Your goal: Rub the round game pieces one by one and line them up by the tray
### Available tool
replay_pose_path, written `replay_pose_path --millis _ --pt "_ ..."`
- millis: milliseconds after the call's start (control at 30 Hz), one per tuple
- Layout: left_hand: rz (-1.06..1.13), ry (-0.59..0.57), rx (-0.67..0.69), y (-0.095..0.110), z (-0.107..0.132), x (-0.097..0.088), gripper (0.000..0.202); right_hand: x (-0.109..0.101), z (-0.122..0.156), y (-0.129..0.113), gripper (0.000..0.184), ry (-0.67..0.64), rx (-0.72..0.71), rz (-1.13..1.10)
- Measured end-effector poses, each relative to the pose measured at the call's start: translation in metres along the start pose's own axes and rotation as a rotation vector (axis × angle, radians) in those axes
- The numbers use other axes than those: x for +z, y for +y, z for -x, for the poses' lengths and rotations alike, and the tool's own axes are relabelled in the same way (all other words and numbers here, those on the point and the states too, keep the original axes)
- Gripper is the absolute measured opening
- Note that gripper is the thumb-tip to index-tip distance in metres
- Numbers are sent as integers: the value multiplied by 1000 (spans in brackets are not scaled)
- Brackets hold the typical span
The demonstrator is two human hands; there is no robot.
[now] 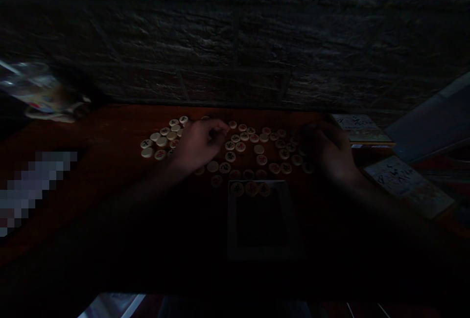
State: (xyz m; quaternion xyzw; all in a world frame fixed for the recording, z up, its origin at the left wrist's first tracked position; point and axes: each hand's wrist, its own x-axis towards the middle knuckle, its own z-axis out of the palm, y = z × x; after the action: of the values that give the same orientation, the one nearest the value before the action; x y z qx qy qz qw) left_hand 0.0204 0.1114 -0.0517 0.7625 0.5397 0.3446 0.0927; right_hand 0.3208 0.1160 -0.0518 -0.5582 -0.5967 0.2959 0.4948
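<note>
Many round Chinese chess pieces [240,147] with red or black characters lie spread on a dark reddish wooden table [113,132]; a few are blank side up. My left hand [200,144] is among them, fingers curled and tips pinched beside a piece [232,124] at the back. Whether a piece is between those fingertips is too dark to tell. Over the right end of the spread is my right hand [332,151], its fingers lost in shadow. Nearer to me stands an open shallow box [232,225] with three pieces [251,189] in a row at its far end.
A stone-block wall [235,39] rises behind the table. On the right lie two flat printed boxes [362,128] [407,183]. A clear plastic cup or bag [36,88] stands at the far left, and a blurred-out rectangle [33,188] lies nearer on that side.
</note>
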Motion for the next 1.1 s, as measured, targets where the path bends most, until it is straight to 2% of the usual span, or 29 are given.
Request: replay_pose_path --millis 233,467,600,833,1100 --pt "-13 -49 43 4 0 2 24 1 3 -3 22 -17 26 -8" --pt "-109 -61 229 12 -10 12 25 3 4 -5 20 -3 16 -3" --pt "-188 -101 274 16 -15 22 23 4 3 -5 19 3 -3 -1" --pt "-141 -133 184 24 -14 22 17 5 6 -6 20 -13 -56 -4" --pt "-87 -120 125 28 -11 31 17 6 7 -8 21 -6 -28 0"
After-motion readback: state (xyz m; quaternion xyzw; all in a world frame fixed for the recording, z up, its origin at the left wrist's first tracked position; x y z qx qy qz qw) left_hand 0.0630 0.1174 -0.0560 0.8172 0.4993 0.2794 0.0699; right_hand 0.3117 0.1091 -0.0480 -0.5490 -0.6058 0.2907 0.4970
